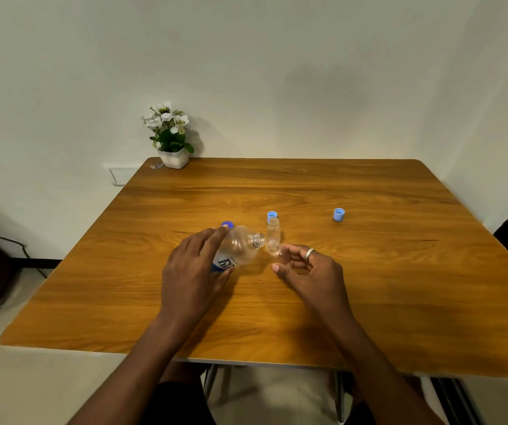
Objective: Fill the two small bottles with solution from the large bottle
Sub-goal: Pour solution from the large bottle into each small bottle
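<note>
Wooden desk (369, 286), flowerpot (174, 159) at far left corner. Mid-desk: left hand (191, 268) gripping tilted large bottle (240, 246), mouth beside small bottle (274, 248) pinched by right hand (311, 271); second small bottle (273, 230) just behind. Light-blue cap (338, 214) toward right edge.

On the wooden table (369, 286): one large bottle (240, 246), two small bottles (273, 228) (274, 248), two light-blue caps (272, 215) (338, 214), one darker blue cap (227, 224) (partly hidden), one potted flower plant (171, 136). Two hands (192, 271) (311, 271) work there.
</note>
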